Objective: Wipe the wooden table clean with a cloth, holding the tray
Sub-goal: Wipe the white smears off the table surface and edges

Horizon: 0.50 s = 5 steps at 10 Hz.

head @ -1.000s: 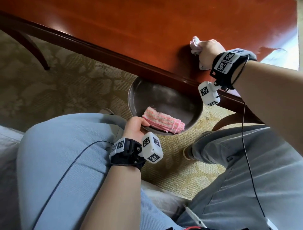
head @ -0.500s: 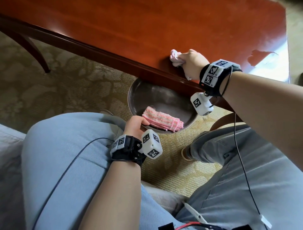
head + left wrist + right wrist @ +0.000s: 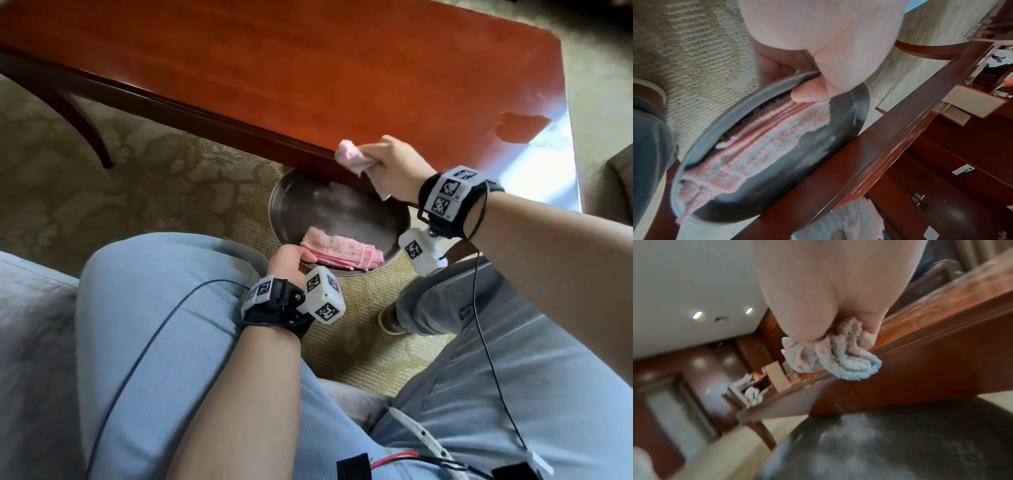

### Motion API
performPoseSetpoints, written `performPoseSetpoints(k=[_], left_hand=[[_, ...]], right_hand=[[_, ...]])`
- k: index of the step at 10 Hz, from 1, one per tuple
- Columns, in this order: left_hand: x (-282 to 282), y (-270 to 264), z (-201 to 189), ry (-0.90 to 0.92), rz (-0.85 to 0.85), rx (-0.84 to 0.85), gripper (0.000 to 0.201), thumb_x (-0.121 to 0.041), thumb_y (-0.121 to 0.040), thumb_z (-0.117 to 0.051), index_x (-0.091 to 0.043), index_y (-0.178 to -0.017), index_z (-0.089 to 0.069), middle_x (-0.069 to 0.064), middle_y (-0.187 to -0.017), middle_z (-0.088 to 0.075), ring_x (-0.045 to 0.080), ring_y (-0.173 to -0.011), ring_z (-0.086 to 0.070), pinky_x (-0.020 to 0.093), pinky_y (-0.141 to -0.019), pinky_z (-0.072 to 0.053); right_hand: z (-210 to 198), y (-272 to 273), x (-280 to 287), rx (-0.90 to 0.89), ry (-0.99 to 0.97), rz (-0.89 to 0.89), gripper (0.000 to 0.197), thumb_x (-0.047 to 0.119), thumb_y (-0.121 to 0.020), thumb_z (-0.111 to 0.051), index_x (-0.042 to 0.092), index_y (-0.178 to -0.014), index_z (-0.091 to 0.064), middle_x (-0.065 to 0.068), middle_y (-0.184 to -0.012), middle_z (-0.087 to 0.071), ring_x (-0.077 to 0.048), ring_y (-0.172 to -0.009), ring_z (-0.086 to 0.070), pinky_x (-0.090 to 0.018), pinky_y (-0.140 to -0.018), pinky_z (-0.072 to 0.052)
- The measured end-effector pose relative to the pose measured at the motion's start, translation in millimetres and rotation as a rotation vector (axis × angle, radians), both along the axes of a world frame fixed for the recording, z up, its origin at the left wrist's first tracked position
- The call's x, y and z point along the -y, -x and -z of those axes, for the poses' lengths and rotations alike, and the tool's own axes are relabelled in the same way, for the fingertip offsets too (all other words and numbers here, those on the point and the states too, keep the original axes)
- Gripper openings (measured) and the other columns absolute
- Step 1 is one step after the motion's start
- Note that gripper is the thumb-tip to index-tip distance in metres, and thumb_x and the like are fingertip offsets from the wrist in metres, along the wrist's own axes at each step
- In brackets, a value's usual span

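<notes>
A glossy red-brown wooden table (image 3: pixel 308 68) fills the top of the head view. My right hand (image 3: pixel 394 164) grips a crumpled pale pink cloth (image 3: pixel 351 157) at the table's near edge, the same cloth (image 3: pixel 834 356) bunched against the edge (image 3: pixel 941 331) in the right wrist view. Below that edge my left hand (image 3: pixel 291 258) holds the rim of a round dark metal tray (image 3: pixel 308 205), thumb on top (image 3: pixel 809 94). A folded pink towel (image 3: pixel 339 251) lies in the tray (image 3: pixel 838 154), also as the folded pink towel (image 3: pixel 760 142) in the left wrist view.
Patterned beige carpet (image 3: pixel 120 192) lies under the table, and a curved dark table leg (image 3: pixel 85 126) stands at the left. My knees in light blue trousers (image 3: pixel 154 308) sit close to the tray. A shoe (image 3: pixel 390 322) rests on the carpet between them.
My right hand has dragged the cloth across the tabletop toward me, from further in to the near edge above the tray. The left hand and tray have stayed in place.
</notes>
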<state>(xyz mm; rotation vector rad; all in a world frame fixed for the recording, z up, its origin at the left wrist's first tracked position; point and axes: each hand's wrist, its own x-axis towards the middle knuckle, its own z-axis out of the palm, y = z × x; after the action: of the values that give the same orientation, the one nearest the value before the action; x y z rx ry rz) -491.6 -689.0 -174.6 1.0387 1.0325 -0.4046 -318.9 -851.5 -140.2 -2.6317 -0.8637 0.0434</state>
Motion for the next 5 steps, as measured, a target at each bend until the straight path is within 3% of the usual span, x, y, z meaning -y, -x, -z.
performPoseSetpoints(k=[1, 2, 3, 4, 5], left_hand=[[-1, -1, 0, -0.033, 0.018, 0.001, 0.015, -0.002, -0.075, -0.054, -0.010, -0.074, -0.042, 0.003, -0.055, -0.047, 0.018, -0.037, -0.046, 0.021, -0.045, -0.040], [-1, -1, 0, -0.032, 0.011, 0.009, 0.017, -0.003, -0.075, -0.055, -0.012, -0.075, -0.041, 0.005, -0.061, -0.047, 0.020, -0.042, -0.048, 0.022, -0.046, -0.042], [-1, -4, 5, -0.053, 0.006, 0.013, 0.014, -0.006, -0.073, -0.057, -0.010, -0.077, -0.044, 0.007, -0.070, -0.048, 0.024, -0.061, -0.049, 0.031, -0.058, -0.043], [-2, -7, 11, -0.036, 0.004, -0.014, 0.011, -0.007, -0.070, -0.058, -0.008, -0.074, -0.047, 0.008, -0.073, -0.050, 0.026, -0.067, -0.050, 0.034, -0.065, -0.044], [-4, -7, 10, -0.010, 0.026, -0.034, 0.011, -0.005, -0.073, -0.056, -0.007, -0.078, -0.047, 0.007, -0.068, -0.050, 0.024, -0.052, -0.051, 0.029, -0.056, -0.044]], right_hand=[[-8, -16, 9, 0.021, -0.058, 0.210, 0.028, 0.001, -0.086, -0.044, 0.016, -0.088, -0.068, -0.011, -0.084, -0.059, -0.023, -0.083, -0.052, -0.033, -0.073, -0.044], [-9, -35, 22, -0.004, 0.056, 0.389, 0.030, -0.004, -0.082, -0.045, 0.019, -0.085, -0.063, -0.005, -0.083, -0.054, -0.022, -0.085, -0.048, -0.032, -0.079, -0.047], [-2, -41, 30, -0.146, 0.135, 0.481, 0.028, 0.010, -0.088, -0.050, 0.029, -0.107, -0.060, -0.001, -0.098, -0.047, -0.020, -0.090, -0.041, -0.028, -0.079, -0.038], [5, -39, 26, -0.161, 0.195, 0.498, 0.024, 0.013, -0.092, -0.047, 0.033, -0.103, -0.039, 0.003, -0.108, -0.034, -0.021, -0.092, -0.036, -0.030, -0.080, -0.035], [5, -32, 13, -0.140, 0.201, 0.427, 0.026, 0.008, -0.090, -0.044, 0.033, -0.096, -0.042, 0.000, -0.105, -0.035, -0.022, -0.089, -0.037, -0.030, -0.078, -0.036]])
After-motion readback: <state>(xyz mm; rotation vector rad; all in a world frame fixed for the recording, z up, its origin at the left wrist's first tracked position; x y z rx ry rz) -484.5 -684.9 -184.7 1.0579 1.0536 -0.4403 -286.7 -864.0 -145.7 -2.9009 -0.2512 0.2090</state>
